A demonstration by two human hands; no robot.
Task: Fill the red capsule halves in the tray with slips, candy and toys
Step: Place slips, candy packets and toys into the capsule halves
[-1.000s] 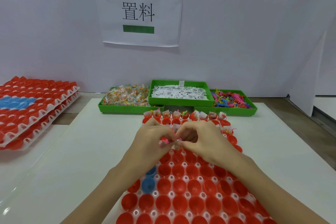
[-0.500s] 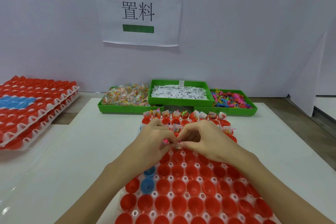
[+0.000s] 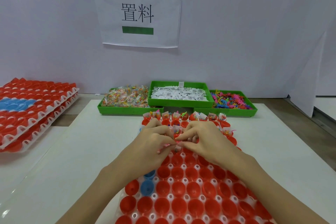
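Note:
A white tray (image 3: 184, 166) of red capsule halves (image 3: 193, 187) lies on the table in front of me. The far row of halves (image 3: 183, 116) holds slips, candy and toys; the near ones are bare. My left hand (image 3: 151, 143) and my right hand (image 3: 205, 139) meet over the tray's upper middle. Their fingertips pinch small pink pieces (image 3: 173, 144) between them, just above a capsule half. What else the left palm holds is hidden. Three green bins stand behind the tray: candy (image 3: 125, 97), paper slips (image 3: 179, 93) and coloured toys (image 3: 230, 101).
Stacked trays of red and blue capsule halves (image 3: 34, 107) sit on the left. Two blue halves (image 3: 147, 185) sit at the tray's left edge. A paper sign (image 3: 138, 12) hangs on the white wall. A white board (image 3: 307, 80) leans at the right.
Both hands have stayed together over the same spot of the tray, shifting slightly while the fingertips work the small pink pieces between them.

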